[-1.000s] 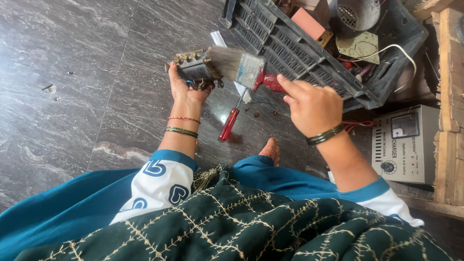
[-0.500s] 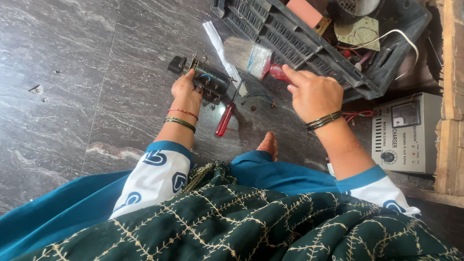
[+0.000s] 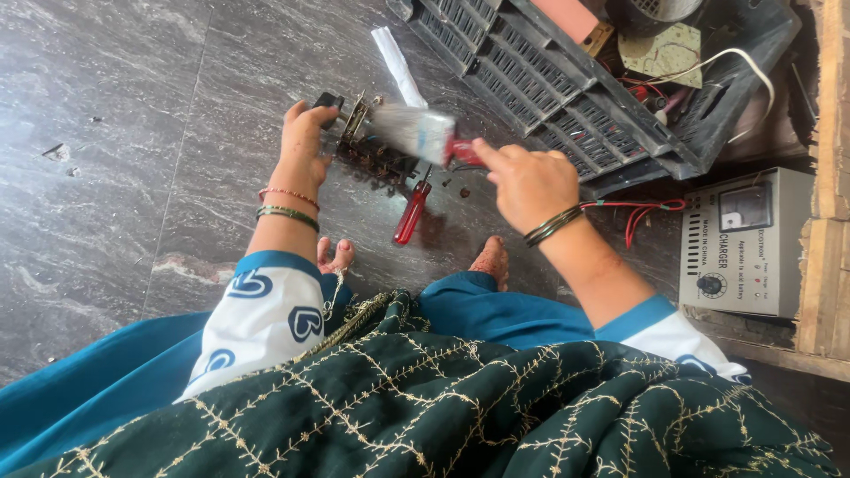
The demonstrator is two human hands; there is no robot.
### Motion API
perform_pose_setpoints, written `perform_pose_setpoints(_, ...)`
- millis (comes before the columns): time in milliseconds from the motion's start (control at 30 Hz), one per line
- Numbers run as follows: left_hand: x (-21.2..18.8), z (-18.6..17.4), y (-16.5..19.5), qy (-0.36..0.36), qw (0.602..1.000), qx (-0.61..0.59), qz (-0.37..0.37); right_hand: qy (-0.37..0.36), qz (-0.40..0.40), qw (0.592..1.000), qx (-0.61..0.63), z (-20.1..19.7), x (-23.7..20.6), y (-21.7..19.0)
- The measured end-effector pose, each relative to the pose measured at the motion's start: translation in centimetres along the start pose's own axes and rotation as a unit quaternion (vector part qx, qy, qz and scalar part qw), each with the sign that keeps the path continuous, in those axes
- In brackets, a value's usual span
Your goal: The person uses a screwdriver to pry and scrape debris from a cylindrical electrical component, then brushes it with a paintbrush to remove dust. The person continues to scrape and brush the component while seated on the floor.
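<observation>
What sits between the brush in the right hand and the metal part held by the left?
Nothing visible: the brush bristles in the right hand lie directly over the metal part that the left hand steadies on the floor.

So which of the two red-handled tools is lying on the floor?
The screwdriver, resting on the grey floor between the hands. The other red-handled tool, the paintbrush, is held up in the right hand.

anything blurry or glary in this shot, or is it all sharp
Head view: the red-handled brush in the right hand is smeared by motion blur, its pale bristles streaked; the left hand and the small metal electrical part it steadies look sharp. Soft daylight gives a mild sheen on the grey marble floor, no harsh glare. The red-handled screwdriver casts a faint shadow.
</observation>
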State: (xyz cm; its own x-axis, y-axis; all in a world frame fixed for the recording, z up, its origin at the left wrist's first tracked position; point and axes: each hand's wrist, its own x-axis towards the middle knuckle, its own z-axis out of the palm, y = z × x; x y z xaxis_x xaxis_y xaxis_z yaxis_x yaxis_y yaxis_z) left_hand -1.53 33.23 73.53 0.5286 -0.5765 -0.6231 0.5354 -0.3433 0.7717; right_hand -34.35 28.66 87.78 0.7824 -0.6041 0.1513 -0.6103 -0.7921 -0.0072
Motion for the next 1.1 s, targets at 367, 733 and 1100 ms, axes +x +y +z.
perform_pose_setpoints(367, -1.1, 1.2, 2.5, -0.035, 0.997, -0.057, -0.048, 0.046, 0.026, 0.999, -0.005, -1.6, -0.5, 1.6)
perform_pose_setpoints(733, -4.7, 4.2, 4.2, -0.014, 0.998, -0.065, -0.020, 0.113, 0.013, 0.993, 0.018, -2.5, 1.6, 3.6)
perform_pose_setpoints(1100, -10.5, 10.3, 5.6, -0.105, 0.982, 0.135, 0.084, 0.181, -0.029, 0.983, 0.009, -4.2, 0.6, 6.4)
